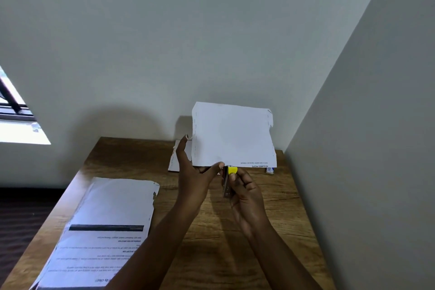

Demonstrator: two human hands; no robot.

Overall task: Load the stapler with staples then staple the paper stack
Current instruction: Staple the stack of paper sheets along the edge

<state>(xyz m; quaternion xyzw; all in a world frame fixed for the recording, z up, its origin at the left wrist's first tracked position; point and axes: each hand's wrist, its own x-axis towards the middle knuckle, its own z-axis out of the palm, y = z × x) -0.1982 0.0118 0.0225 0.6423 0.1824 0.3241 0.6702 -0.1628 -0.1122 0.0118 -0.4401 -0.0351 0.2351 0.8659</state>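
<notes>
Scene: A person at a wood-grain laminate desk (pixel 247 238) set in the corner of two plain pale walls lifts a white paper stack (pixel 231 135) above the desktop and sets a stapler against its lower edge.

Left hand: The left hand (pixel 195 172) grips the lower left corner of the raised sheets, thumb pressed on the near face at the bottom edge and the fingers curled behind the left side.

Right hand: The right hand (pixel 246 198) is wrapped around the small stapler with a yellow plastic tip and grey metal body (pixel 229 178), fingers clenched on it; the yellow tip touches the bottom edge of the stack, just right of the left thumb.

Writing: The raised sheet reads "REQUIRED PROPS" upside down along its lower right edge, with a smaller line beside it too fine to read.

Paper texture: Rows of old staple marks run down both side edges of the held stack, and the upper right corner is torn and ragged.

Second pile: A flat stack of printed white pages (pixel 106 231) lies on the desk's left part, with a black header bar, upside-down blurred text and a tattered right edge.

Behind: Another white sheet (pixel 175 160) lies flat on the desk behind the left hand, and a small white-and-blue box (pixel 270 169) sits by the right wall, its print unreadable.

Far left: A bright window (pixel 14 115) with a dark frame.
</notes>
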